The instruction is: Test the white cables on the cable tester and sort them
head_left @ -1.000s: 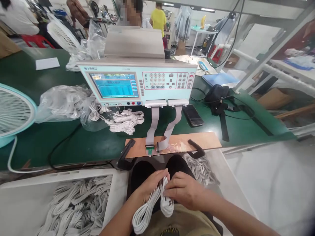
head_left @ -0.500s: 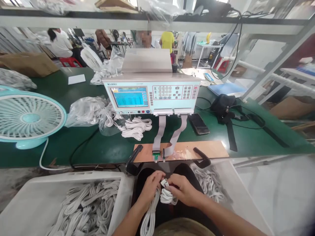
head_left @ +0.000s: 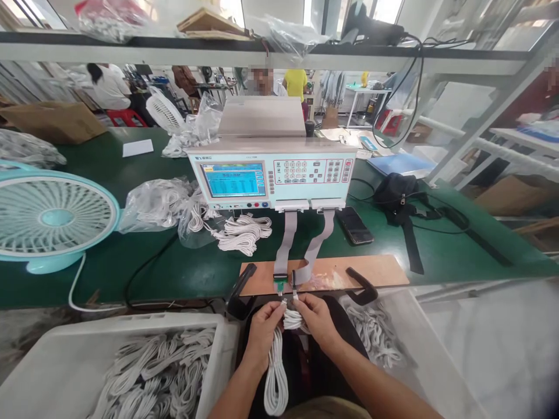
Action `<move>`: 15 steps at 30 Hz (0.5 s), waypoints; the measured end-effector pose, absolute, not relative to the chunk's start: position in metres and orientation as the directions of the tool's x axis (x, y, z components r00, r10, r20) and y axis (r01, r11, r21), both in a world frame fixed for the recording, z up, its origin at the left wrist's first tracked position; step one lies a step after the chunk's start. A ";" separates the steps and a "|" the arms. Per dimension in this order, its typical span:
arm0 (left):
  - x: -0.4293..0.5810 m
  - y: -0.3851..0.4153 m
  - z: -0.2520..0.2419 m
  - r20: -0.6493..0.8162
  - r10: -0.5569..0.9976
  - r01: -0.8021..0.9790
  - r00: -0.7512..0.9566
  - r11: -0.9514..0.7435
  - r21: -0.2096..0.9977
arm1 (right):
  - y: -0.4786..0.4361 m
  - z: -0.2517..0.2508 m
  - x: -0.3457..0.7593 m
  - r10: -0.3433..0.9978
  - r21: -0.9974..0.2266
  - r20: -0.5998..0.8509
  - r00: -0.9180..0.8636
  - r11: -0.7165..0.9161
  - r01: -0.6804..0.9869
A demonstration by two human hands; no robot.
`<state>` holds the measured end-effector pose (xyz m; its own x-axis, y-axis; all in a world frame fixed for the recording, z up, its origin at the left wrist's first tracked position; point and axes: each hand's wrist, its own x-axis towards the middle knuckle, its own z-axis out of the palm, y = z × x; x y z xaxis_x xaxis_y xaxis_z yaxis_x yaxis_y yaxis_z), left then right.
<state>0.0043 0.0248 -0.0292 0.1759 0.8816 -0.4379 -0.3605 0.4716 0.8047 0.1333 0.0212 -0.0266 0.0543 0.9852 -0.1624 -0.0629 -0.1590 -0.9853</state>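
Note:
My left hand (head_left: 263,330) pinches one white plug of a bundled white cable (head_left: 276,378), whose long loop hangs below the fingers. My right hand (head_left: 315,317) grips the other plug, right at the small connector (head_left: 294,285) on the board's front edge. Between my hands sits a tied part of the cable. A green adapter board (head_left: 280,286) lies just beyond my left fingertips, with a small gap to the plug. Two grey ribbon cables (head_left: 286,241) run up to the tester (head_left: 312,198), whose screen is lit blue.
Black clamps (head_left: 241,291) hold the wooden board (head_left: 371,270) at the table edge. White bins with cables flank my lap, the left one (head_left: 131,322) larger in view. A fan (head_left: 56,216), cable bundles (head_left: 244,233), a phone (head_left: 354,226) and a black bag (head_left: 395,192) are on the table.
Both hands have moved forward to the board's edge and spread slightly, each with a plug. The cable loop has come along. The tester's screen shows different content.

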 end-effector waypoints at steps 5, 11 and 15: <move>-0.009 0.030 -0.031 -0.358 0.906 -0.114 0.226 0.390 0.914 | 0.021 -0.019 0.127 0.957 -0.946 -0.280 0.072 -0.262 -0.192; -0.020 0.039 -0.030 -0.270 0.905 0.070 0.329 0.262 0.962 | 0.025 -0.009 0.119 0.895 -0.838 -0.437 0.090 -0.369 -0.401; -0.016 0.042 -0.038 -0.243 0.932 0.047 0.270 0.240 0.970 | 0.026 -0.007 0.121 0.904 -0.838 -0.424 0.055 -0.369 -0.403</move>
